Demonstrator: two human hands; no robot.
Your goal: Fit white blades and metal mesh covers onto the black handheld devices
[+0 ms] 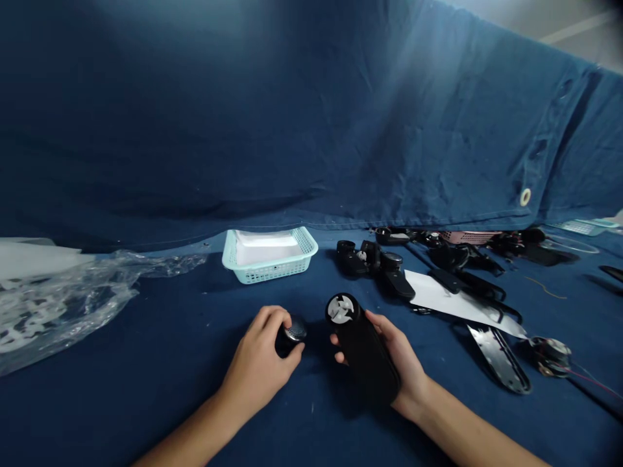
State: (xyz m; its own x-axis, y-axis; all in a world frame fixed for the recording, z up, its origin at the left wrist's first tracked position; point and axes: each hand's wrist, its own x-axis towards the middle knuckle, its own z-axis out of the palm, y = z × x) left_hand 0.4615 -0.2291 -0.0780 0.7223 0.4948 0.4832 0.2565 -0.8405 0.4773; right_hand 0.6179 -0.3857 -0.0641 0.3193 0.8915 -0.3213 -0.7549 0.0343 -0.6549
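Note:
My left hand (pixel 265 357) is closed round a small round black cap (pixel 294 329) with a perforated silver mesh on top. Its thumb and fingers grip the cap from the sides. My right hand (pixel 395 360) wraps round the long black body of what looks like a fabric shaver (pixel 367 360). The body is tilted, its round end up and to the left, showing a white bladed wheel (pixel 341 309) in a black ring. The cap and the body are apart, with a small gap of blue cloth between them.
A light-blue basket (pixel 253 275) lined with white paper stands ahead. Clear plastic with white parts (pixel 73 305) lies left. To the right are several black parts (pixel 357 258), a white sheet (pixel 445 297), a half shell (pixel 501 360) and a wired motor (pixel 552 355). Blue cloth hangs behind.

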